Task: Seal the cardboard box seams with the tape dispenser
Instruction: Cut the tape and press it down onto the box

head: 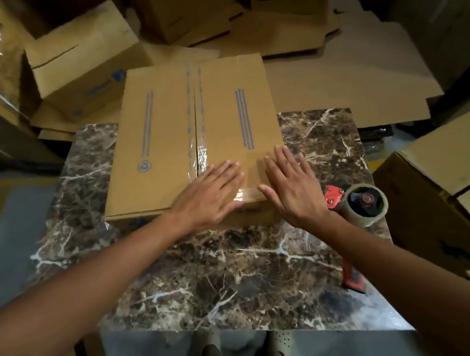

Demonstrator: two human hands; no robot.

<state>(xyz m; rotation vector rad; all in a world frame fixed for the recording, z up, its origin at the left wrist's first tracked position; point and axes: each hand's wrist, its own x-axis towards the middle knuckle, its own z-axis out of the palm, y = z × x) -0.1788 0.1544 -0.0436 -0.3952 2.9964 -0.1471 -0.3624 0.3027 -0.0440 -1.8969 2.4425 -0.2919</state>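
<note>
A closed cardboard box with blue printed lines lies flat on a marble-patterned table. Clear tape runs along its centre seam and over the near edge. My left hand lies flat with straight fingers on the box's near end, pressing the tape. My right hand is flat too, fingers spread, at the box's near right corner. The red tape dispenser with its roll lies on the table just right of my right wrist, held by neither hand.
Other cardboard boxes and flattened sheets crowd the floor behind the table. A large box stands close at the table's right side. My feet show below the table's near edge.
</note>
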